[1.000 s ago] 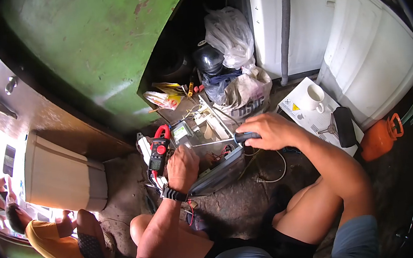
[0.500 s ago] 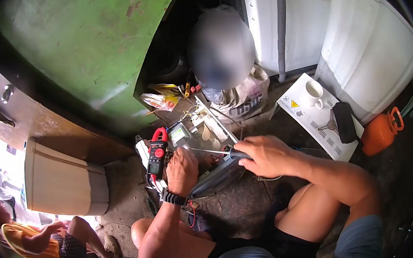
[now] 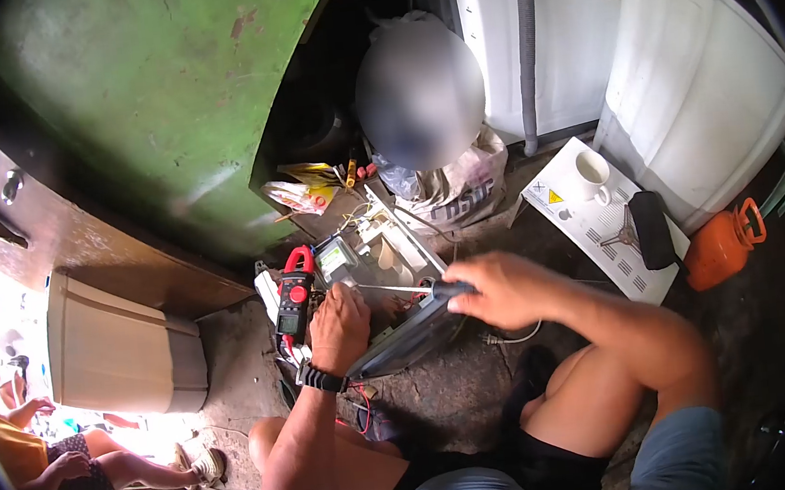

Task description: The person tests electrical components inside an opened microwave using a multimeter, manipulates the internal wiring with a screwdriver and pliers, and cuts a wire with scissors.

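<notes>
right fingers (image 3: 473, 272) curl round the screwdriver (image 3: 444, 289), its shaft (image 3: 397, 288) reaching left fingers (image 3: 345, 303) whose hold i can't tell.

Toward eight o'clock, the chunky red-and-black plastic clamp meter (image 3: 293, 304) showed red jaws. Toward three, the flat white rectangular panel (image 3: 590, 235) bore a yellow triangle (image 3: 555, 196); the rounded canister (image 3: 718, 256) was orange. Toward ten, the broad painted surface (image 3: 152, 107) was pale-scuffed green.
</notes>
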`<state>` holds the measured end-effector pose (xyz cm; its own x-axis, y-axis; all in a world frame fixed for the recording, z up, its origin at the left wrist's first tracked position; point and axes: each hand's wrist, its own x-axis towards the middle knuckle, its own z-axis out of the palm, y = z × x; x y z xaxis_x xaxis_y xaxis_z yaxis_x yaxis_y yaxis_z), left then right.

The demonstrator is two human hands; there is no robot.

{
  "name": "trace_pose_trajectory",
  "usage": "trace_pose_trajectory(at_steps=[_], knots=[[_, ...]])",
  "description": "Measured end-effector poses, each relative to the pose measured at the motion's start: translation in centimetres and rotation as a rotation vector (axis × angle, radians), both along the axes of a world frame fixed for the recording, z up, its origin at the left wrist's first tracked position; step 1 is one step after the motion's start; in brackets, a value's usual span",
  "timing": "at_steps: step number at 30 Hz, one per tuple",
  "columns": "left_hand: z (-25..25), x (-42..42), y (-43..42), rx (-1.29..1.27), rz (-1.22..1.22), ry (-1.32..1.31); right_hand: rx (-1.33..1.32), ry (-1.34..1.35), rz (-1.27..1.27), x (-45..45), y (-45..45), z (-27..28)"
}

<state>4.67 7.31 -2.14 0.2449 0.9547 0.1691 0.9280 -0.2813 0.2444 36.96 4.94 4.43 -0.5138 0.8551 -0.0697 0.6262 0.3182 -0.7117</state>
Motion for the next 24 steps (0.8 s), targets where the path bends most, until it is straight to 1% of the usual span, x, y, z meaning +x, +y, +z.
trace_pose_trajectory(at_steps=[2, 3, 4, 6, 10, 12, 13, 15, 16, 17, 18, 20, 21, 22, 24], knots=[[-0.2, 0.1, -0.2, -0.015, -0.001, -0.004, 0.058, 0.103, -0.064, -1.2, -2.1, -1.3], [-0.1, 0.1, -0.1, 0.014, -0.022, -0.015, 0.089, 0.032, -0.066, -1.3, -2.0, -0.9], [-0.1, 0.0, 0.0, 0.045, -0.044, -0.026, 0.087, 0.033, -0.066, -1.1, -1.2, -0.4], [-0.2, -0.2, 0.1, 0.04, -0.048, -0.021, 0.148, -0.077, 0.05, 0.3, 1.6, 1.3], [0.2, 0.0, 0.0, 0.035, -0.06, -0.025, 0.256, -0.046, 0.267, 2.8, 9.3, 0.1], [0.3, 0.1, 0.0, 0.033, -0.062, -0.014, 0.254, -0.044, 0.322, 3.0, 12.2, -0.6], [0.4, 0.1, -0.1, 0.029, -0.062, -0.001, 0.287, -0.065, 0.338, 2.9, 13.0, -0.2], [0.6, 0.0, -0.2, 0.022, -0.064, -0.004, 0.273, -0.089, 0.337, 2.8, 13.5, 0.4], [0.6, 0.0, -0.1, 0.014, -0.067, -0.008, 0.259, -0.112, 0.335, 2.8, 13.6, 0.6], [0.6, 0.0, -0.1, 0.013, -0.067, -0.007, 0.346, -0.041, 0.353, 3.0, 13.2, 0.1], [0.6, -0.1, 0.0, 0.009, -0.071, -0.009, 0.345, -0.038, 0.353, 3.0, 12.2, 0.3], [0.5, -0.2, 0.0, 0.0, -0.076, -0.007, 0.184, -0.078, 0.232, 2.7, 8.9, 1.1], [0.7, -0.3, 0.0, -0.01, -0.079, -0.022, 0.118, -0.029, 0.192, 2.4, 7.3, 0.4], [0.7, -0.3, 0.0, -0.02, -0.08, -0.038, -0.001, -0.032, 0.118, 1.8, 5.2, 1.4], [1.0, -0.2, 0.0, -0.028, -0.075, -0.034, 0.034, 0.089, 0.024, 1.1, 2.5, -0.6]])
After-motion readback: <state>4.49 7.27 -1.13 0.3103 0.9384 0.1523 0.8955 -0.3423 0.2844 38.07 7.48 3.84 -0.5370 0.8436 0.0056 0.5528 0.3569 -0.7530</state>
